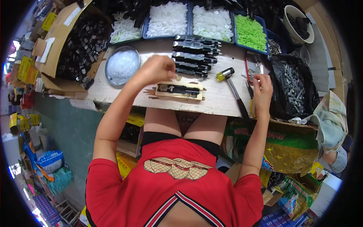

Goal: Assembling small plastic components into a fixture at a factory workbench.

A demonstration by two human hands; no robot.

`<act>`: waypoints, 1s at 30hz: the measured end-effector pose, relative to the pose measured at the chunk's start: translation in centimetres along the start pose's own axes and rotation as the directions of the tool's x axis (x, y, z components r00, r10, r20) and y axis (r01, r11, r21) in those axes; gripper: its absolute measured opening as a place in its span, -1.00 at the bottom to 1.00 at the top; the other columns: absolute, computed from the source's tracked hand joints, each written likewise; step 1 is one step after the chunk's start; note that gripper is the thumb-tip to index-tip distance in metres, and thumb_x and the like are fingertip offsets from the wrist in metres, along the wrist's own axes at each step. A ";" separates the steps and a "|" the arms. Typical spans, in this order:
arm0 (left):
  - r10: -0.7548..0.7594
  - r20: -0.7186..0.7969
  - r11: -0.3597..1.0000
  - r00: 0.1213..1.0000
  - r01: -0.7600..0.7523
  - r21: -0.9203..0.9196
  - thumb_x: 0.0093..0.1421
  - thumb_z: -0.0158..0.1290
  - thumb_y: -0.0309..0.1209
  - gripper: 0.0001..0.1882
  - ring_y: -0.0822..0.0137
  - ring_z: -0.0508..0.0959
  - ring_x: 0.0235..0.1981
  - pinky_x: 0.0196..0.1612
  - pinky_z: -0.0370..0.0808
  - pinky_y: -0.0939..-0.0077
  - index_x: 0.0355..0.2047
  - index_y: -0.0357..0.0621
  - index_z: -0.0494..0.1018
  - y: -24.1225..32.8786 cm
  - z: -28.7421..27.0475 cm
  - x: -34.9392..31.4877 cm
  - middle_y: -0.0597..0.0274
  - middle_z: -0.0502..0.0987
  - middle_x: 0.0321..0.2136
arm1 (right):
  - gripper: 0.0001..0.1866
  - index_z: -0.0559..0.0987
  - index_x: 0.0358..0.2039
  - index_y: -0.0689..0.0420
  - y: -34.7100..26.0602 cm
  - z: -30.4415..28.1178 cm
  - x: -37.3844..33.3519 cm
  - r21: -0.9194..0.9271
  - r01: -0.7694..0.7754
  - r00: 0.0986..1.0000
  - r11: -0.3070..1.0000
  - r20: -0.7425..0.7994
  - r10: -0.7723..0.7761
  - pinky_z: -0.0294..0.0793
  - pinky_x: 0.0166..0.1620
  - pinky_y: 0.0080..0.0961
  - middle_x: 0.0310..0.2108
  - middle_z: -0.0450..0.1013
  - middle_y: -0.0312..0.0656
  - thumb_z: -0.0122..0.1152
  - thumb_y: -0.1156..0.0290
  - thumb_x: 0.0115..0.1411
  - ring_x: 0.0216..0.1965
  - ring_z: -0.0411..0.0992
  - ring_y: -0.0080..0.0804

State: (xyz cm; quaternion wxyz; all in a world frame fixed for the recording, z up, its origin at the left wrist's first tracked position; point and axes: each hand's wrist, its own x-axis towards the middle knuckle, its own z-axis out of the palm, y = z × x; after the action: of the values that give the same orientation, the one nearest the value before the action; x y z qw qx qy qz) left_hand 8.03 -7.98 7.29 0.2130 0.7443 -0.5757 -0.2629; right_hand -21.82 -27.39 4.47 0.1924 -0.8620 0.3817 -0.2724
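Observation:
My left hand (158,69) is closed, fingertips pinched together just above a pale wooden jig (199,95) near the table's front edge. Whatever the pinch holds is too small to make out. A long black plastic part (179,89) with a metal strip lies in the jig. My right hand (262,90) is closed too, its fingers drawn together beside a small red-rimmed tray (249,72) of tiny metal parts; anything in them is hidden. Yellow-handled pliers (251,102) lie partly beneath this hand. Just beyond the left hand, several similar black parts (193,57) lie in a row.
A hammer (233,90) lies right of the jig. At the left are a round dish (121,66) of whitish stuff and a carton (56,72) of black pieces. Trays of white pieces (168,19) and green pieces (249,33) line the back; a black bag (293,85) holds grey parts.

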 end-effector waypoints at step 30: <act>0.185 -0.289 0.909 0.939 -0.052 0.414 -0.14 0.03 -0.50 -0.86 -0.05 0.53 -0.38 -0.29 0.47 0.24 -0.52 -0.20 0.53 0.5 -2.3 19.0 -0.09 0.51 -0.49 | -0.83 0.47 -0.34 0.21 3.9 1.2 3.5 -0.279 0.050 0.992 0.959 0.126 -0.015 0.36 -0.25 -0.17 -0.35 0.40 0.08 -0.06 0.50 0.06 -0.30 0.38 0.08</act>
State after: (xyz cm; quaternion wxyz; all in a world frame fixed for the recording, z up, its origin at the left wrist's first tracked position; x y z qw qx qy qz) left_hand 12.93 -26.47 6.55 0.1630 0.7680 -0.6194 -0.0012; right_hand -21.32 -32.37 2.59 0.0865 -0.9019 0.3897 -0.1651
